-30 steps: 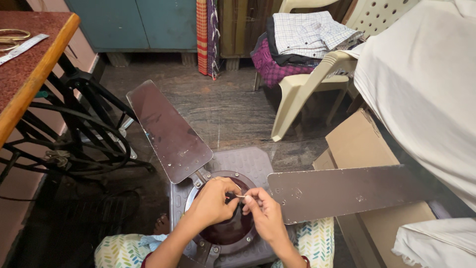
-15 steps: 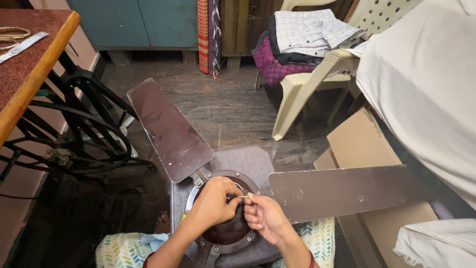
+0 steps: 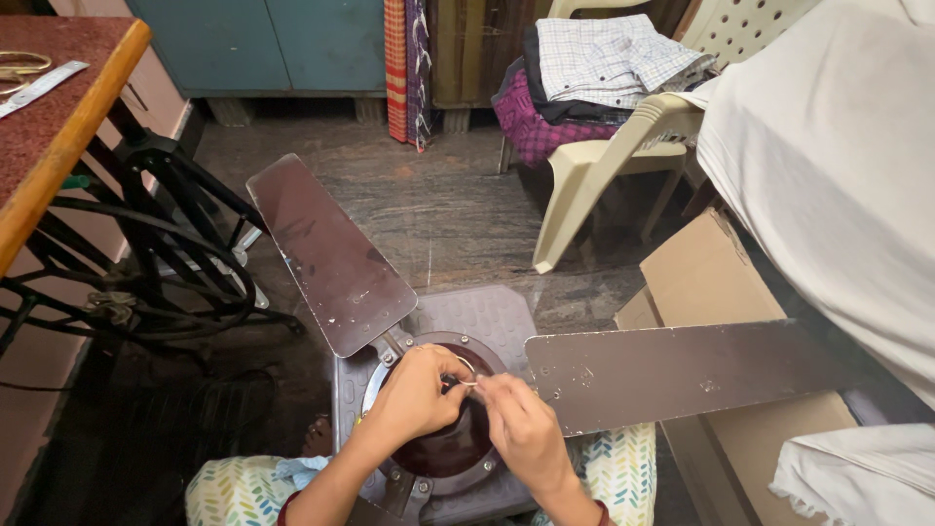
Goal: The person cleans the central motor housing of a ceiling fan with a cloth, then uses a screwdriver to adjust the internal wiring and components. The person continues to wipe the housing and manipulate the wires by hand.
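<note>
Brown fan blades (image 3: 331, 255) flank the motor hub (image 3: 443, 450), plastic chair (image 3: 594, 166) and cardboard box (image 3: 721, 292) beyond. Left hand (image 3: 414, 394) and right hand (image 3: 521, 429) curl together, pinching a thin wire (image 3: 466, 368) above the hub.

The person has 2 bare arms and 2 bare hands, the left hand (image 3: 414, 394) and the right hand (image 3: 526, 433). Each arm has a thin dark red edge near the elbow. The lap wears pale cloth (image 3: 623, 468) with little green and yellow V marks.
</note>
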